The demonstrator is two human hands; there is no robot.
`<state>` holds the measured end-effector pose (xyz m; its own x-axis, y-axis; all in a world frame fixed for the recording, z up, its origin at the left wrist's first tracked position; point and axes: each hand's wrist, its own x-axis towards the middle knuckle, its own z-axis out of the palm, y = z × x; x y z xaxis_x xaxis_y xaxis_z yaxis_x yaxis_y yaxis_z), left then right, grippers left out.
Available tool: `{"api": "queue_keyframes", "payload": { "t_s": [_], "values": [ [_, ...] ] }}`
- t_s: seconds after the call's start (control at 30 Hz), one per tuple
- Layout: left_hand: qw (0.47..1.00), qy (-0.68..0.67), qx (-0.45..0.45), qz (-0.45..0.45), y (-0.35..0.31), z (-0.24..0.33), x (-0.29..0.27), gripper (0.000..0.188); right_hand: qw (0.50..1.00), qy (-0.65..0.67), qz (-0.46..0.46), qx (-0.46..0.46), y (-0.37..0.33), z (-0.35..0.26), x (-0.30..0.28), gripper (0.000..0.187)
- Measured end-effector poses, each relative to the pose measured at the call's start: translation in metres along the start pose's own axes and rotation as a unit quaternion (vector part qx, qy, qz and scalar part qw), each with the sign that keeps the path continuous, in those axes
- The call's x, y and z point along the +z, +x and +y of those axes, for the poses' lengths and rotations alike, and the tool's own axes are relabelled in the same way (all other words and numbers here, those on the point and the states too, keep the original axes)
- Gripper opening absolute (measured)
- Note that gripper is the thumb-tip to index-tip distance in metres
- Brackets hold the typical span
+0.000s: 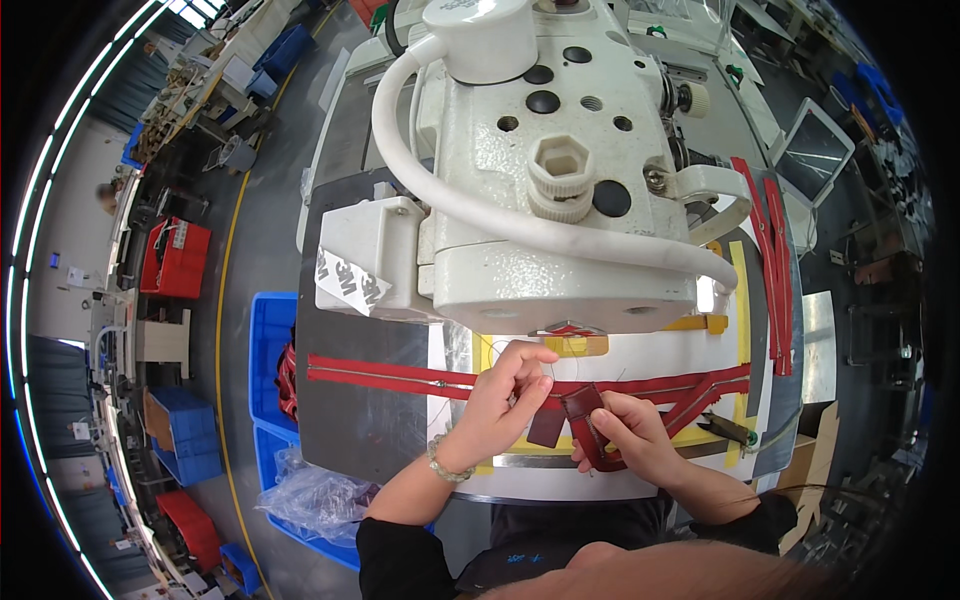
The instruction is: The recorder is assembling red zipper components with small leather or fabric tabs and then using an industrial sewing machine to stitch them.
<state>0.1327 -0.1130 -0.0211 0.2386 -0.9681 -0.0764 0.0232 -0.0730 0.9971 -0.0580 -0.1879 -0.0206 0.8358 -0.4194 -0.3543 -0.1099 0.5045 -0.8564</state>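
My right hand (637, 436) grips a dark red leather piece (582, 402), with thumb on top and fingers underneath. A red zipper tape joins it below. My left hand (508, 388) hovers just left of it, fingers curled, thumb and index close to a fine thread; whether they pinch it is too small to tell. Under that hand hangs another dark red leather tab (546, 428). A long red zipper (400, 376) stretches across the sewing table, passing behind both hands. Above them stands the white head of a sewing machine (565, 270).
Thread snips (728, 428) lie right of my right hand. More red zippers (768, 260) hang along the table's right side. Blue bins (273, 370), one with clear plastic bags (315, 497), stand at the left. A cardboard box (812, 455) is at the lower right.
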Motion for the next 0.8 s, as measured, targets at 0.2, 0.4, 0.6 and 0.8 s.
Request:
{"api": "queue_keyframes", "payload": {
  "t_s": [0.2,0.4,0.6,0.8],
  "values": [
    [0.983,0.137,0.098,-0.073,0.007,0.007,-0.009,0.019,1.000,0.006,0.007,-0.002,0.000,-0.001,0.000,0.023],
    [0.981,0.144,0.092,-0.087,0.006,0.007,-0.010,0.012,1.000,0.016,0.013,-0.006,0.000,0.000,0.000,0.024],
    [0.981,0.154,0.090,-0.076,0.006,0.006,-0.009,0.015,1.000,0.015,0.014,-0.015,-0.001,0.002,-0.002,0.025],
    [0.980,0.164,0.101,-0.046,0.003,0.005,-0.004,0.023,1.000,0.018,0.020,0.001,0.000,0.002,-0.002,0.025]
  ]
}}
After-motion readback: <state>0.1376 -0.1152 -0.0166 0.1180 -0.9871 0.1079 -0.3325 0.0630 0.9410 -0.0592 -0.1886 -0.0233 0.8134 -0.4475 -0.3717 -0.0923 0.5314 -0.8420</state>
